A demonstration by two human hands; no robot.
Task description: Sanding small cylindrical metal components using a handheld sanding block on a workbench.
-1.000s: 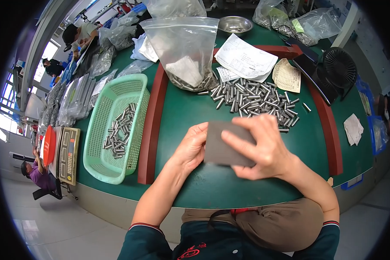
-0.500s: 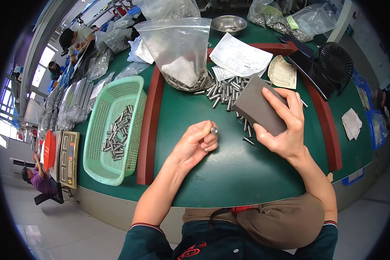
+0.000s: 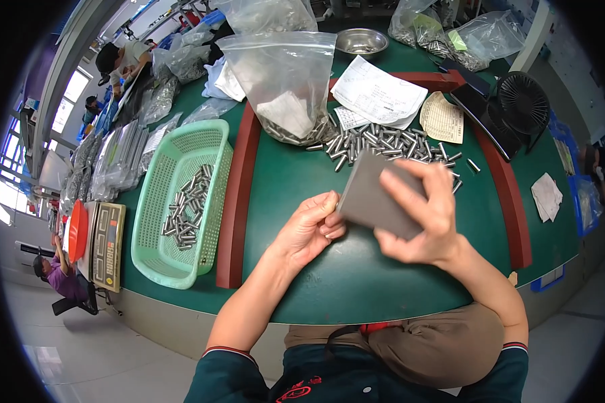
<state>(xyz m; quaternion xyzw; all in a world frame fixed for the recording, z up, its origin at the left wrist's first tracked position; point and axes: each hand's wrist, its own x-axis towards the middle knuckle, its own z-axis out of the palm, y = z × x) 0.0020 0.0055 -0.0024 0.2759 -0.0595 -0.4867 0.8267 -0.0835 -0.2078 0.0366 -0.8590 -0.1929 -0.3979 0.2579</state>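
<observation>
My left hand [image 3: 310, 227] is closed, its thumb and forefinger pinched round a short metal pin whose end is now mostly hidden by a dark grey rectangular block [image 3: 376, 201]. The block, which looks like a sanding sponge, is gripped in my right hand [image 3: 427, 218], slightly blurred by motion. Its left corner meets the fingertips of my left hand. Beyond the hands lies a loose pile of metal pins [image 3: 405, 142] on the green table [image 3: 356, 282]. More pins [image 3: 187, 208] lie in a light green perforated basket [image 3: 212, 235] to the left.
Dark red rails [image 3: 234, 221] frame the work area. At the back stand a zip bag of pins [image 3: 286, 80] and a steel bowl [image 3: 361, 41]. Papers [image 3: 378, 91], a phone [image 3: 487, 121] and a black fan [image 3: 523, 101] lie farther right. A scale [image 3: 106, 245] sits left of the basket.
My right hand has brought the grey block left and down onto the left hand's fingertips, covering the pin end. More of the pin pile now shows. The left hand has shifted slightly right.
</observation>
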